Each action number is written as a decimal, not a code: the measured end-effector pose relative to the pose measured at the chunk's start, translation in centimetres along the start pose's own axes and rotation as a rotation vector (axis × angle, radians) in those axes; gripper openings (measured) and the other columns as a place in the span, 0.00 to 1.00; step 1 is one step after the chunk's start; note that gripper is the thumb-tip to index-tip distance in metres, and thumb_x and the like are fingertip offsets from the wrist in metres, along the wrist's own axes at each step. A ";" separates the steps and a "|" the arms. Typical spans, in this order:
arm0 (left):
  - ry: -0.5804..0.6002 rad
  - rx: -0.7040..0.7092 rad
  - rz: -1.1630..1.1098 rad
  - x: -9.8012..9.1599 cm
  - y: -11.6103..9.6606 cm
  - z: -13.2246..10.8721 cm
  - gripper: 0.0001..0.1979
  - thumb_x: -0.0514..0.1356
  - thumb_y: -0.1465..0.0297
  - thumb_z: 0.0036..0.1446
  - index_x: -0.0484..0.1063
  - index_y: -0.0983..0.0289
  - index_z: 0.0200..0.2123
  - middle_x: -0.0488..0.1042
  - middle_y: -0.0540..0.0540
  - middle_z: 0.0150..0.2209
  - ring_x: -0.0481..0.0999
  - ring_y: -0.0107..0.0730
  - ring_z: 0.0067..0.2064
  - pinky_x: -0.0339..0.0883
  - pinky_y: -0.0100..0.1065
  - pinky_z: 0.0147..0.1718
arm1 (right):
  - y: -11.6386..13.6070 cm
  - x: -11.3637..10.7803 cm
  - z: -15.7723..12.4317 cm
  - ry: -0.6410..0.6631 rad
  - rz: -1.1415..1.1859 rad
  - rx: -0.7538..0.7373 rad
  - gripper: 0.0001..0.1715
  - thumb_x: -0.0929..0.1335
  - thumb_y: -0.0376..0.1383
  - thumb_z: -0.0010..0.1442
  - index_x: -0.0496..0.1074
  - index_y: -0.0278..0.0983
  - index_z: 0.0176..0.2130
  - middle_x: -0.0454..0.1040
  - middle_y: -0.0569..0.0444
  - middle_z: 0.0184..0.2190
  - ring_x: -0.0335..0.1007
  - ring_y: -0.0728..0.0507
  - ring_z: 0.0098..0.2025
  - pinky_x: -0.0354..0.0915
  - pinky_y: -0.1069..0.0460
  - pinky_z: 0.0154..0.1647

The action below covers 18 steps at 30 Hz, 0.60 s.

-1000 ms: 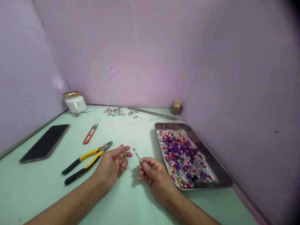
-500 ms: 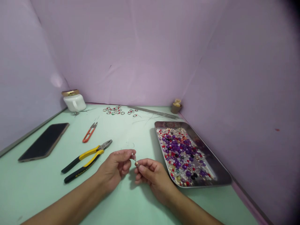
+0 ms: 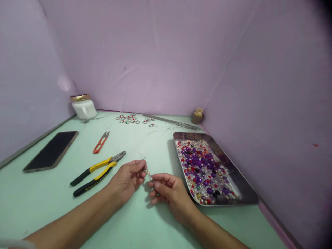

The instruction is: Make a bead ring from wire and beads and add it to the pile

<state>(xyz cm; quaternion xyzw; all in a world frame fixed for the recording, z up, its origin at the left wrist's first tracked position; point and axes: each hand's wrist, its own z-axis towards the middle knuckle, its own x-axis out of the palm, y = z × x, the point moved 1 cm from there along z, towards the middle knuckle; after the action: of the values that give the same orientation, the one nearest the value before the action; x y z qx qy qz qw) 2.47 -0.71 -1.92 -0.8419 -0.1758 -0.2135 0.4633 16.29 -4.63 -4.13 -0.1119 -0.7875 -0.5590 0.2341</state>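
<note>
Head view | left hand (image 3: 126, 180), right hand (image 3: 171, 194) closer than before | both grips pinch beaded wire (image 3: 148, 174) (bunched)

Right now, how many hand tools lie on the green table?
2: yellow-and-black pliers beside the left hand, and orange thread snips farther back, right of the phone.

Both hands (image 3: 153, 183) pinch beaded wire (image 3: 147, 172) beside tray (image 3: 243, 186).
</note>
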 end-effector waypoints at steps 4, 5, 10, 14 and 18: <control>0.050 0.017 0.022 0.2 0.3 -0.2 0.06 0.58 0.79 0.48 0.69 0.70 0.20 0.67 0.51 0.18 0.64 0.20 0.18 0.59 0.21 0.16 | 0.1 0.2 0.0 -0.018 -0.030 0.016 0.16 0.73 0.35 0.40 0.70 0.30 0.30 0.73 0.52 0.24 0.68 0.50 0.21 0.68 0.53 0.20; 0.060 0.023 0.030 0.3 0.3 -0.3 0.06 0.58 0.79 0.47 0.69 0.70 0.20 0.67 0.51 0.18 0.65 0.20 0.18 0.59 0.21 0.16 | 0.1 0.2 0.0 -0.020 -0.040 0.014 0.15 0.73 0.36 0.40 0.70 0.30 0.30 0.72 0.53 0.22 0.67 0.50 0.20 0.68 0.54 0.19; 0.094 0.073 0.096 0.5 0.6 -0.6 0.04 0.61 0.76 0.44 0.69 0.70 0.20 0.68 0.51 0.19 0.65 0.20 0.19 0.58 0.21 0.17 | 0.1 0.2 0.0 -0.016 -0.067 0.001 0.15 0.73 0.36 0.41 0.68 0.31 0.27 0.68 0.58 0.18 0.65 0.52 0.19 0.67 0.54 0.19; 0.111 0.092 0.105 0.2 0.7 -0.4 0.04 0.59 0.74 0.48 0.71 0.70 0.24 0.70 0.52 0.23 0.66 0.20 0.20 0.58 0.22 0.17 | 0.0 0.1 0.0 -0.006 -0.053 -0.003 0.15 0.73 0.37 0.41 0.67 0.31 0.27 0.67 0.58 0.18 0.65 0.52 0.18 0.67 0.54 0.19; 0.105 0.097 0.076 0.0 0.6 -0.2 0.05 0.58 0.74 0.50 0.70 0.70 0.23 0.69 0.51 0.22 0.66 0.20 0.19 0.58 0.22 0.17 | 0.0 0.1 0.1 -0.010 -0.023 -0.010 0.15 0.73 0.36 0.41 0.67 0.31 0.28 0.68 0.58 0.18 0.66 0.52 0.19 0.67 0.54 0.20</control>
<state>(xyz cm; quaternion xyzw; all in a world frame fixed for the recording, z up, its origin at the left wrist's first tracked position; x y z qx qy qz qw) 2.77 -1.24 -2.23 -0.8123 -0.1292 -0.2307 0.5198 16.19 -4.58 -4.11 -0.1070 -0.7870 -0.5651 0.2231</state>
